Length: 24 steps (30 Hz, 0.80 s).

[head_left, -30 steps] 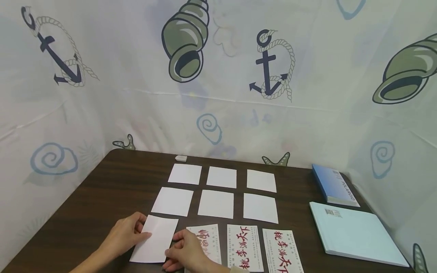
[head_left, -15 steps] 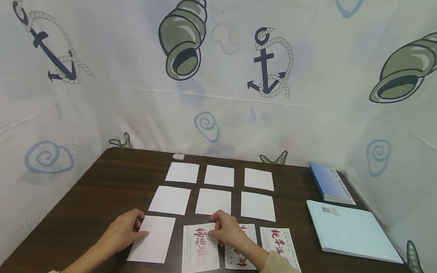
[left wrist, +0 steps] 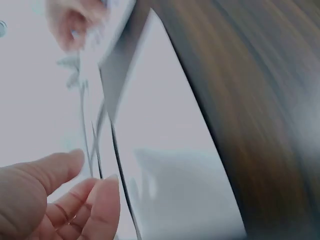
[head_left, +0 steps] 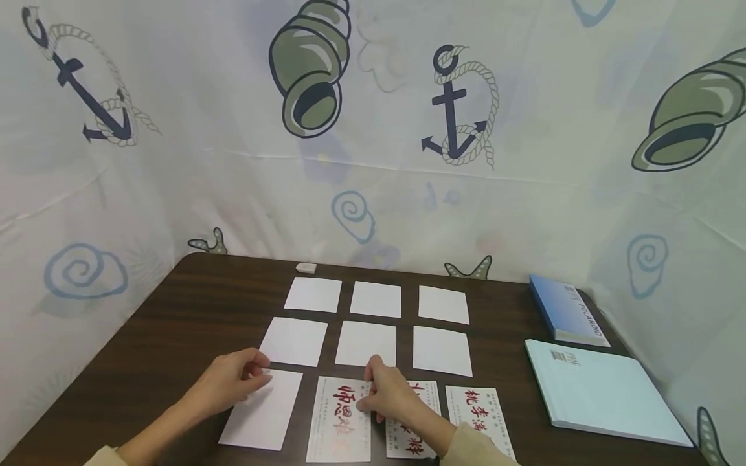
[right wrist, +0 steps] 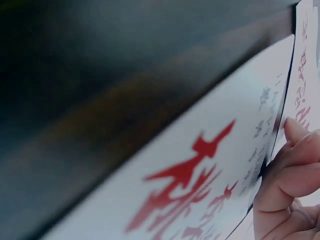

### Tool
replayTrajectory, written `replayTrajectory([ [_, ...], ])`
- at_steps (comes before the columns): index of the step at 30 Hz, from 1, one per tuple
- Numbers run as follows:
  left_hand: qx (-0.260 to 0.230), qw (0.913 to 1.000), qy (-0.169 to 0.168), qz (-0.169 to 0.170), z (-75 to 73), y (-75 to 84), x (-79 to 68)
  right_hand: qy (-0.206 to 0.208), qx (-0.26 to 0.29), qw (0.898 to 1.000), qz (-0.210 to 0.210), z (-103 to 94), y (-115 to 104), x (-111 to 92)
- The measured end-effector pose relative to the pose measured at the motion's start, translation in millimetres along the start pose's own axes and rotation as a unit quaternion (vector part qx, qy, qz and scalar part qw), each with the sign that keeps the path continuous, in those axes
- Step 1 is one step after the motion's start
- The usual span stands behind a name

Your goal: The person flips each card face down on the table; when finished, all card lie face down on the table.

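In the head view, my left hand (head_left: pixel 227 382) hovers at the upper left corner of a blank white card (head_left: pixel 262 414) in the front row. The left wrist view shows a gap between that thumb (left wrist: pixel 65 167) and the fingers, with nothing in it. My right hand (head_left: pixel 393 391) pinches the right edge of a printed card (head_left: pixel 338 427) with red characters, thumb on its face. That hand and forearm partly cover a second printed card (head_left: pixel 408 437). A third printed card (head_left: pixel 480 417) lies to their right. The right wrist view is blurred.
Two rows of blank white cards (head_left: pixel 373 343) lie behind the front row. A small white block (head_left: pixel 305 267) sits at the back edge of the dark wooden table (head_left: pixel 163 330). At right are a blue box (head_left: pixel 568 310) and a pale blue book-like slab (head_left: pixel 606 395).
My right hand has gone from the blank card to the printed card, which now lies straighter. My left hand has slid up and off the blank card's left edge.
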State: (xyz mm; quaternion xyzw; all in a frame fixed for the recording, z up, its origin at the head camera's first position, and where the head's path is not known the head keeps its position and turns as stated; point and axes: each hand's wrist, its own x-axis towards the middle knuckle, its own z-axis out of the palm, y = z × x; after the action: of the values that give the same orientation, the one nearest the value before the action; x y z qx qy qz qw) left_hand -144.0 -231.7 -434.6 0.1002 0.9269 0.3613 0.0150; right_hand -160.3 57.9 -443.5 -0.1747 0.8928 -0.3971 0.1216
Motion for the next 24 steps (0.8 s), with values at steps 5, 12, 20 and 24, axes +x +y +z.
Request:
replayTrajectory([
  [5, -0.131, 0.9881, -0.079, 0.014, 28.6, 24.0, 17.0, 0.012, 0.015, 1.0, 0.003, -0.1, 1, -2],
  [12, -0.164, 0.9835, -0.074, 0.018, 50.8, 39.1, 29.5, 0.02, 0.022, 1.0, -0.004, 0.7, 1, -3],
  [20, -0.195, 0.9756, -0.1, -0.016, 37.1, 49.1, 31.1, 0.02, 0.111, 0.993, -0.046, 8.9, -17, -13],
  [24, -0.213, 0.9698, -0.117, -0.014, 31.3, 58.8, 32.5, 0.01, 0.115, 0.99, -0.077, 20.4, -32, -20],
])
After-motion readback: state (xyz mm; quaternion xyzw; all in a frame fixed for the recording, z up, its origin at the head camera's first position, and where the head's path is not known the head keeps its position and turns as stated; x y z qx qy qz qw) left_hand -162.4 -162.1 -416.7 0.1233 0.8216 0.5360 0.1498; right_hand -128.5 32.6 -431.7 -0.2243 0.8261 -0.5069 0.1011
